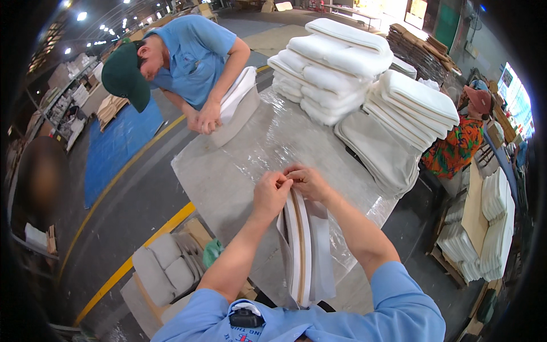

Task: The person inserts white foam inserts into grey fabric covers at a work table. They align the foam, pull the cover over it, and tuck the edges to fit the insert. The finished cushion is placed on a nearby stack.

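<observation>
Both hands meet at the far end of a long grey-covered pad (301, 256), which stretches toward my body between my forearms. White padding shows along its opening, with a narrow brown strip down the middle. My left hand (270, 195) is closed at the pad's far left corner, fingers bent. Beside it, my right hand (308, 183) pinches the same end, fingertips almost touching the left ones. What exactly lies between the fingertips is too small to make out. Beneath is a table covered in clear plastic (239, 171).
At the back stand a tall stack of white pads (336, 68), another white pile (416, 102) and grey covers (376, 151). A co-worker (196, 62) handles a grey and white pad (239, 108) at the far left. Grey pads (162, 268) lie low at left; another person (458, 142) is at right.
</observation>
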`<state>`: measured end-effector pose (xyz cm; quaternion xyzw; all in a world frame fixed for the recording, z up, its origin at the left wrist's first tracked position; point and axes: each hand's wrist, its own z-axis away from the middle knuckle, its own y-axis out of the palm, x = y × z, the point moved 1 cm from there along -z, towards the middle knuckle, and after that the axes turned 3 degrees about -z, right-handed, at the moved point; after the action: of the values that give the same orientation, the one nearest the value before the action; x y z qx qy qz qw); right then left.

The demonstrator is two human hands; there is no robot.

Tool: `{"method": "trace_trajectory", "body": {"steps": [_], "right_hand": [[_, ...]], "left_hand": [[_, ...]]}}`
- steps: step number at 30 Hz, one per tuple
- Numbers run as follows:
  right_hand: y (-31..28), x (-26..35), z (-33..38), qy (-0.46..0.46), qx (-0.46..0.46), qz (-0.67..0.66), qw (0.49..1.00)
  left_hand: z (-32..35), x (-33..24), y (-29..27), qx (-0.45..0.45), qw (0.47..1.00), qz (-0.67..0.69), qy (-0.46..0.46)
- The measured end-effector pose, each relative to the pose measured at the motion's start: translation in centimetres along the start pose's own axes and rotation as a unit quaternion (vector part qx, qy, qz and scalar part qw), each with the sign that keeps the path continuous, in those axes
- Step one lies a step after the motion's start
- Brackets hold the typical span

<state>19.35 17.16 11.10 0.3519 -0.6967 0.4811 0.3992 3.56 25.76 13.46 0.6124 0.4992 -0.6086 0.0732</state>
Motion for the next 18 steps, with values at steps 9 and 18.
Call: {"method": "trace_trajectory", "body": {"steps": [9,18], "right_hand": [[4.7,-1.3,1.5,-0.016,-0.146,-0.116,0.982],[4.9,-2.6,3.3,0.027,-0.208,-0.154,0.966]], "left_hand": [[-11.0,-0.7,3.1,0.260,0.894,0.346,-0.113],[-11.3,-0.6,7.4,0.521,0.789,0.279,-0.169]]}}
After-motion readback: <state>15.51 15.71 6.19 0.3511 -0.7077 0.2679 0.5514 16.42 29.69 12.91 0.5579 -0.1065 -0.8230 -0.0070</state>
